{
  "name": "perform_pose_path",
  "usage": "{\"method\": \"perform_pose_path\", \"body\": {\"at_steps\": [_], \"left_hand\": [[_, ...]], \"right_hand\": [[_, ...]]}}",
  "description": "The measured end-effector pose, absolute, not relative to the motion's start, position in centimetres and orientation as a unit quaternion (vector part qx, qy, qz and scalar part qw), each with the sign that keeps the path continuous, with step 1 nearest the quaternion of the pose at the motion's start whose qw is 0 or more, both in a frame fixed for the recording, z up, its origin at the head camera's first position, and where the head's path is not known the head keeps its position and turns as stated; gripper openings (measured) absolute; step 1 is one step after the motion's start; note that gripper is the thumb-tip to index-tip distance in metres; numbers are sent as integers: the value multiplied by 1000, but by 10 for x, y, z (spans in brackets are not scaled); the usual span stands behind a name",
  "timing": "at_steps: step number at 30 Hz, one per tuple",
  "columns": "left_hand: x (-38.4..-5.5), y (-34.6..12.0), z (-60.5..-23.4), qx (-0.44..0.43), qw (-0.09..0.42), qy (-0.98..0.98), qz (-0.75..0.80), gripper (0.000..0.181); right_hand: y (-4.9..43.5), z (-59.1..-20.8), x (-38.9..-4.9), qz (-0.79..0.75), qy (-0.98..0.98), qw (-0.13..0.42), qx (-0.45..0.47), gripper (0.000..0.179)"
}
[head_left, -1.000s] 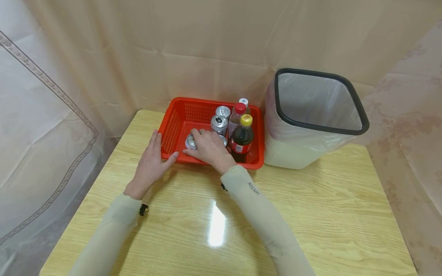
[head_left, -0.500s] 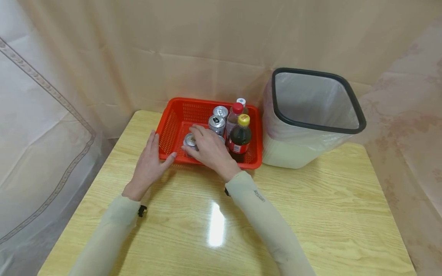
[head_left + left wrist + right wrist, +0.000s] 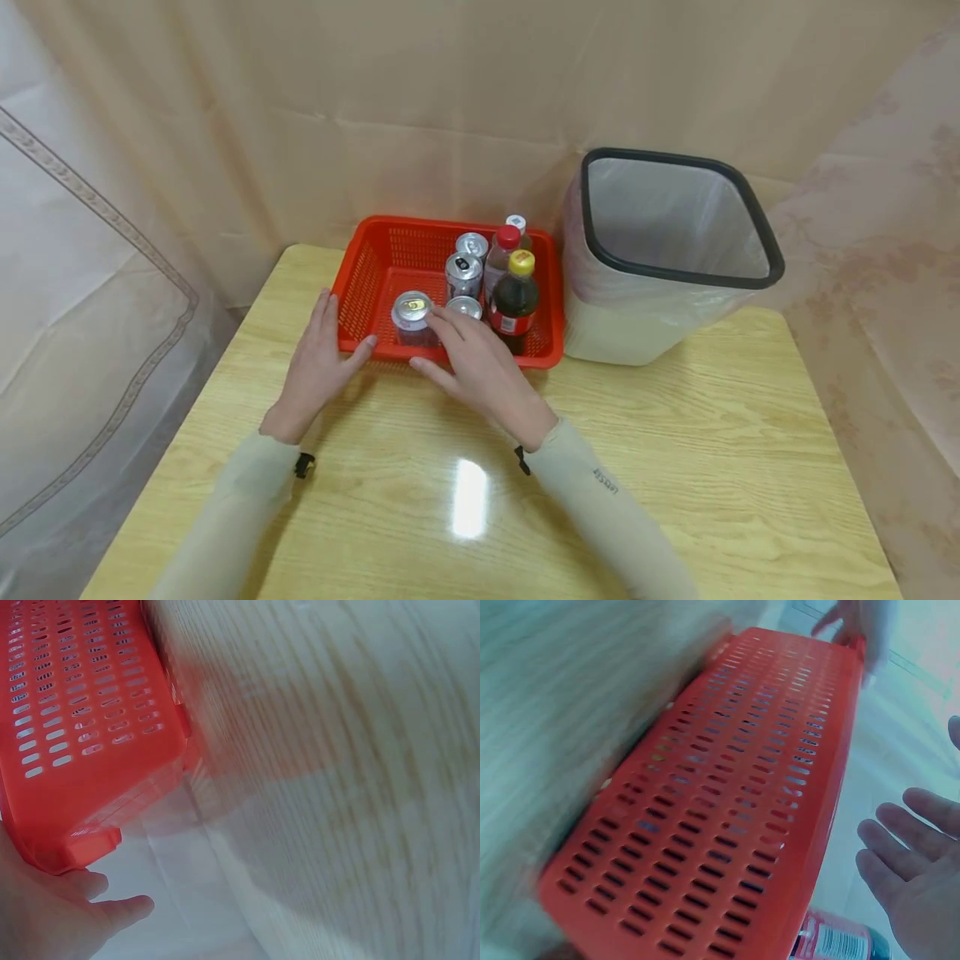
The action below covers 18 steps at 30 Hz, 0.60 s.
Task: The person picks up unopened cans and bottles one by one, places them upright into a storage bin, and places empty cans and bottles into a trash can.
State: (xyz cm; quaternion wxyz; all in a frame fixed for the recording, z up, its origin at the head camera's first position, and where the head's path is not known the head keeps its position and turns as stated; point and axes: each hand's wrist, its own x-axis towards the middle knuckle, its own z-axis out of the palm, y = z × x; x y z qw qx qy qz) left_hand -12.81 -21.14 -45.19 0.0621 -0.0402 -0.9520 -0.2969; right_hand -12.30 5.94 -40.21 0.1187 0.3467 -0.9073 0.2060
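Note:
A red plastic basket [image 3: 360, 348] stands at the back of the table. My left hand [image 3: 315, 371] touches its front left corner, fingers on the left side and thumb by the front rim. Over the front rim hovers my right hand [image 3: 487, 371], fingers extended and holding nothing. Just left of its fingertips a silver-topped can [image 3: 412, 312] stands upright in the basket. More cans form a column right of it: a rear can [image 3: 472, 244], a middle can [image 3: 463, 271] and a front can [image 3: 465, 307], partly hidden by my right hand.
Along the basket's right side stand a dark drink bottle [image 3: 514, 298] with a yellow cap, a red-capped bottle [image 3: 502, 258] and a white-capped bottle [image 3: 517, 227]. A lined waste bin [image 3: 622, 325] with a black rim is right of the basket. A curtain [image 3: 420, 108] hangs behind.
My right hand has come off the front left can and drawn back toward the front rim. The can stays upright in the basket. My left hand keeps its place at the corner.

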Motion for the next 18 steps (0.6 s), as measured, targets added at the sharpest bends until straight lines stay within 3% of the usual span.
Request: {"method": "perform_pose_path", "body": {"at_steps": [9,18], "left_hand": [[-125,-212,-451,-36,59,-952,-300,101],[-128,-210,-449,-41,56,-956,-286,100]], "right_hand": [[96,-415,-97,206,-896,166,357,64],[152,-428,-77,221,-912,169,301,68]]}}
